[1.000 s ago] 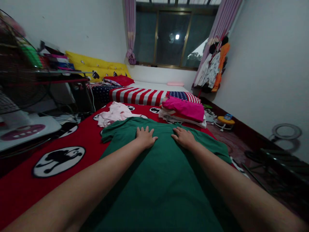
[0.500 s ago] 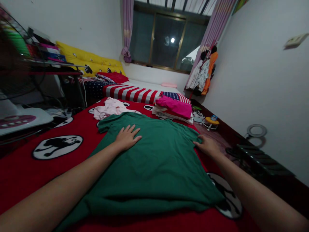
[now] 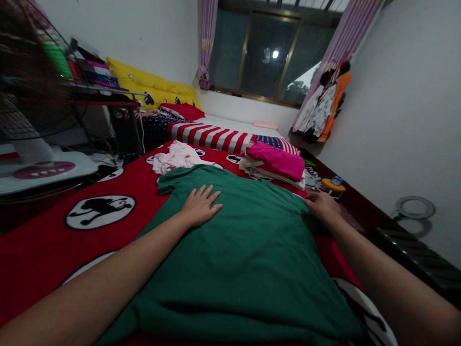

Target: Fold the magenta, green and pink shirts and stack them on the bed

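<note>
— What had changed since half a second before?

— Little: the left hand (image 3: 199, 206) stayed flat on the green T-shirt (image 3: 248, 259) with its fingers (image 3: 209, 193) spread open, and the right hand (image 3: 321, 205) stayed at the shirt's right edge near the sleeve.

— Were the right fingers (image 3: 311, 198) gripping the cloth?

— They lay curled on the edge, touching it; whether they pinched the fabric could not be told.

— Where was the shirt?

— Spread flat on the red blanket (image 3: 54, 240) with its black-and-white round prints, collar end far from the person. Just beyond it on the left lay a crumpled pale pink garment (image 3: 176, 157), and on the far right a stack of folded clothes (image 3: 275, 166) topped in bright pink. Beyond those lay a striped flag-pattern cover (image 3: 212, 135).
</note>
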The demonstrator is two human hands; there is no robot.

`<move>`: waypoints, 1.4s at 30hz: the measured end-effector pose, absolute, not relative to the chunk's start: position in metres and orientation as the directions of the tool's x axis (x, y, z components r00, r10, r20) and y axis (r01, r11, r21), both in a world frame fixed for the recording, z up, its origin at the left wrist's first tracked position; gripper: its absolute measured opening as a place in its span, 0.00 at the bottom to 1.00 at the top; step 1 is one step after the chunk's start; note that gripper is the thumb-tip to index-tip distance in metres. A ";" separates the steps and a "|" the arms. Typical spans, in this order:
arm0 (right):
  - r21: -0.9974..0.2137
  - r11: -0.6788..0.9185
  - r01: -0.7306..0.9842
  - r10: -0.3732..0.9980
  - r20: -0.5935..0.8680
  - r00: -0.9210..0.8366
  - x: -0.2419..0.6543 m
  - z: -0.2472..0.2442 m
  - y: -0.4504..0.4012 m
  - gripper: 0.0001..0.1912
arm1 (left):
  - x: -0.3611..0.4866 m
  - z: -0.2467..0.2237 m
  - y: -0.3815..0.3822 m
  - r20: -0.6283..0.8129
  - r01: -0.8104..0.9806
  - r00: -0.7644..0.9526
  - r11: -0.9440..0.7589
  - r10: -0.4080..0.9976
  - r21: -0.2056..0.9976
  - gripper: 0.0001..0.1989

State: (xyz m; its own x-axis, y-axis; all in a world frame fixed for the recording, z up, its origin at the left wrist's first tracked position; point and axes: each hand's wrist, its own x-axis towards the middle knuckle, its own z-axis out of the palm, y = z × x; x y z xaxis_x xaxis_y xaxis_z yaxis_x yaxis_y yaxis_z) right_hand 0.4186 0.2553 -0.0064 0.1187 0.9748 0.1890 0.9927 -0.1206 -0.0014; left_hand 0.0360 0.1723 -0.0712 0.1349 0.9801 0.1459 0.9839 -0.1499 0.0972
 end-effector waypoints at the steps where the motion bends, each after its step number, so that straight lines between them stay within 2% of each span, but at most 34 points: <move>1: -0.013 -0.117 0.993 0.972 0.206 0.117 0.411 -0.007 0.265 0.18 | 0.036 -0.071 0.172 0.149 0.984 0.134 -0.150 0.980 0.099 0.32; 5: 0.010 -0.078 0.997 0.971 0.229 0.074 0.391 -0.023 0.305 0.24 | 0.036 -0.069 0.170 0.148 0.981 0.130 -0.148 0.980 0.121 0.32; 8: 0.041 -0.021 0.999 0.979 0.204 0.012 0.392 -0.043 0.329 0.20 | 0.037 -0.069 0.168 0.153 0.979 0.127 -0.148 0.980 0.138 0.32; 10: 0.040 -0.014 0.999 0.969 0.246 0.004 0.399 -0.054 0.341 0.17 | 0.036 -0.069 0.168 0.159 0.978 0.125 -0.149 0.979 0.146 0.31; 12: -0.020 -0.040 0.999 0.954 0.297 0.044 0.408 -0.063 0.349 0.17 | 0.036 -0.069 0.168 0.159 0.976 0.126 -0.151 0.979 0.155 0.32; 14: -0.104 -0.077 0.992 0.950 0.293 0.104 0.416 -0.069 0.353 0.18 | 0.035 -0.069 0.168 0.154 0.974 0.129 -0.154 0.980 0.163 0.32; 16: -0.136 -0.077 0.988 0.955 0.275 0.112 0.419 -0.072 0.354 0.19 | 0.035 -0.070 0.169 0.148 0.973 0.129 -0.154 0.981 0.170 0.32; 22: 0.002 0.012 1.000 0.966 0.259 -0.012 0.414 -0.068 0.359 0.22 | 0.034 -0.072 0.171 0.131 0.969 0.126 -0.150 0.983 0.197 0.33; 25: -0.002 0.102 0.995 0.979 0.176 -0.100 0.413 -0.061 0.355 0.19 | 0.034 -0.071 0.171 0.133 0.968 0.127 -0.152 0.983 0.199 0.33; 27: -0.062 0.163 0.985 0.985 0.073 -0.158 0.416 -0.058 0.343 0.21 | 0.035 -0.070 0.170 0.127 0.969 0.126 -0.149 0.984 0.195 0.33; 29: -0.105 0.186 0.977 0.982 0.042 -0.182 0.421 -0.057 0.322 0.24 | 0.035 -0.069 0.170 0.128 0.971 0.126 -0.149 0.984 0.189 0.33; 32: -0.066 0.217 0.974 0.962 0.187 -0.201 0.431 -0.058 0.277 0.27 | 0.035 -0.070 0.170 0.137 0.973 0.127 -0.150 0.983 0.174 0.32; 36: -0.061 0.371 0.927 0.876 0.353 -0.328 0.439 -0.053 0.213 0.24 | 0.037 -0.068 0.169 0.144 0.977 0.122 -0.144 0.982 0.158 0.32; 39: -0.150 0.473 0.868 0.840 0.373 -0.394 0.435 -0.045 0.169 0.20 | 0.038 -0.065 0.164 0.121 0.978 0.129 -0.146 0.984 0.151 0.32; 42: -0.249 0.526 0.813 0.837 0.325 -0.441 0.427 -0.042 0.129 0.17 | 0.031 -0.062 0.152 0.068 0.972 0.179 -0.188 0.981 0.144 0.33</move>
State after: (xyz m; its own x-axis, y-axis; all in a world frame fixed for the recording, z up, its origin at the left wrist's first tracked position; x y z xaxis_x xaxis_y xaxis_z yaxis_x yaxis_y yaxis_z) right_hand 0.4267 0.1293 -0.0417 -0.4414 0.8365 0.3247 0.8133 0.5258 -0.2490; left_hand 0.0311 0.1518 -0.0619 0.1794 0.9815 0.0676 0.9716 -0.1875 0.1440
